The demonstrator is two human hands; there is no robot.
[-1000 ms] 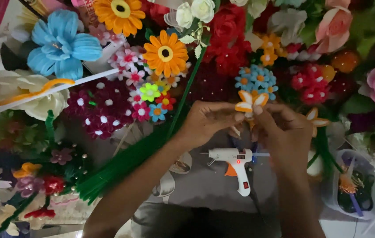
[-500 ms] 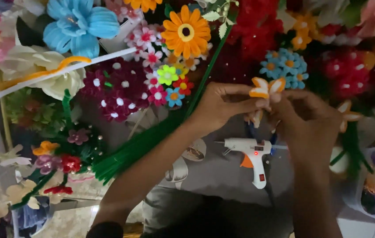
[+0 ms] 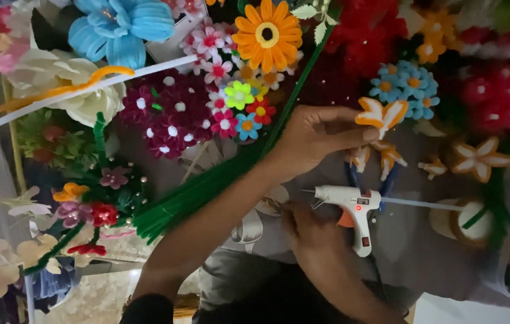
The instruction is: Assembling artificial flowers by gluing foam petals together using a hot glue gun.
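Note:
My left hand (image 3: 318,137) is raised over the work surface and pinches a small orange-and-white pipe-cleaner flower (image 3: 381,114) between thumb and fingers. More orange-and-white flowers (image 3: 387,157) lie just below it. Lower down, my right hand (image 3: 306,231) rests with curled fingers just left of a white hot-glue gun (image 3: 354,207), close to its nozzle. The gun lies on its side with an orange trigger and a small red light. Whether the right hand holds anything is hidden in shadow.
A bundle of green pipe-cleaner stems (image 3: 207,186) runs diagonally under my left forearm. Finished pipe-cleaner flowers crowd the back: a big orange daisy (image 3: 267,36), a blue bloom (image 3: 123,27), maroon clusters (image 3: 168,117), red ones (image 3: 369,36). Another loose orange-and-white flower (image 3: 477,159) lies to the right.
My right hand has let go of the orange-and-white flower and dropped down beside the glue gun. The left hand still holds the flower up. The view has shifted slightly.

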